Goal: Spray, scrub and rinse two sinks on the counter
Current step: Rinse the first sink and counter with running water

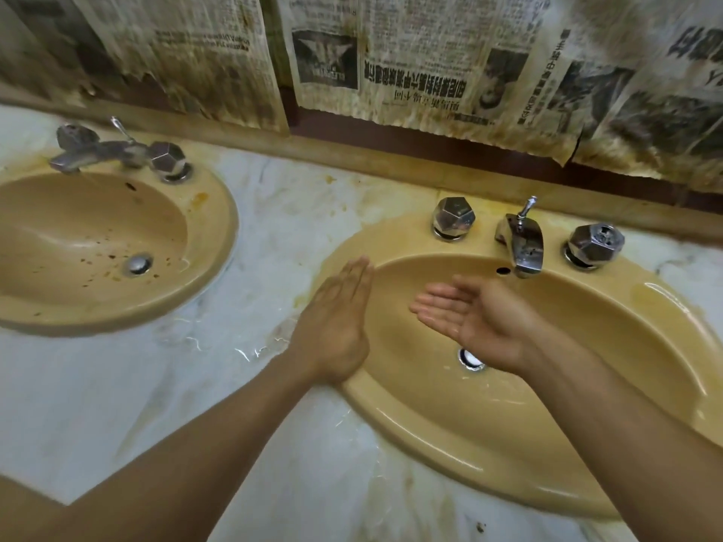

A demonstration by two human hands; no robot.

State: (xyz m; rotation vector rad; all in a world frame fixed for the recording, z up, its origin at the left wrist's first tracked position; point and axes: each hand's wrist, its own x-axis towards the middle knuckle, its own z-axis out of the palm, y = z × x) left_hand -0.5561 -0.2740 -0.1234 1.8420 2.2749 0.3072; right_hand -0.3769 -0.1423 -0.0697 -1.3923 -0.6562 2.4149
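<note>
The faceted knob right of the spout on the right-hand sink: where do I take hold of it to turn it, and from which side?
Likely from above and the front: take the knob by its faceted head, not its narrow base. It stands upright on the sink rim, and the flat facets give a sure grip. The open right hand is nearest; the spout crowds its left.

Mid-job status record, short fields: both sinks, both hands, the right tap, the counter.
right sink: wet sheen in the basin, yellowish staining on the rim
left sink: dark specks around the drain
left hand: flat, fingers straight, over the right sink's left rim, holds nothing
right hand: palm up, fingers relaxed, over the basin below the spout, holds nothing
water flow: cannot tell
counter: marble, wet and stained between the sinks
</note>
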